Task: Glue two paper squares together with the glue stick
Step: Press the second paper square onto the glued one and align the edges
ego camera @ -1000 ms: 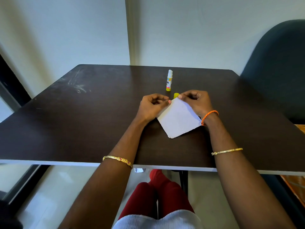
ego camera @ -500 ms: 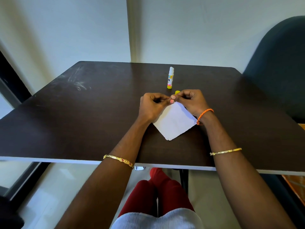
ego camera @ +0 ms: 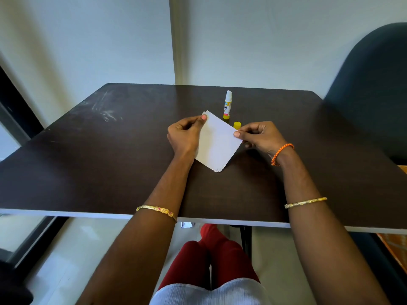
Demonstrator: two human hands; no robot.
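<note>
Head view shows two hands holding white paper over a dark table (ego camera: 110, 164). Left hand (ego camera: 185, 137) pinches the top corner of the paper (ego camera: 217, 142) with thumb and curled fingers. Right hand (ego camera: 258, 136) pinches the right corner the same way. Both hands hold tight on the paper, so neither one is free. At the top corner a second paper edge peeks out a little behind the first, so two squares seem to lie one on the other. I think the hands hold opposite corners so the squares line up and do not slide while the glue grabs. The paper sits turned like a diamond, with its bottom corner pointing at the person. I cannot tell if that bottom corner touches the table or hangs just above it. Behind the paper stands the glue stick (ego camera: 227, 105), upright and with its white tip bare. It stands near, but apart from the hands, likely so it will not get knocked over. Its yellow cap (ego camera: 237, 125) lies on the table just beside the right hand's fingers. The cap is off, which fits with gluing being under way or done. The squares look almost matched but not quite, so the corners may need a small nudge and then a firm press. A dark chair (ego camera: 374, 89) stands at the right.
</note>
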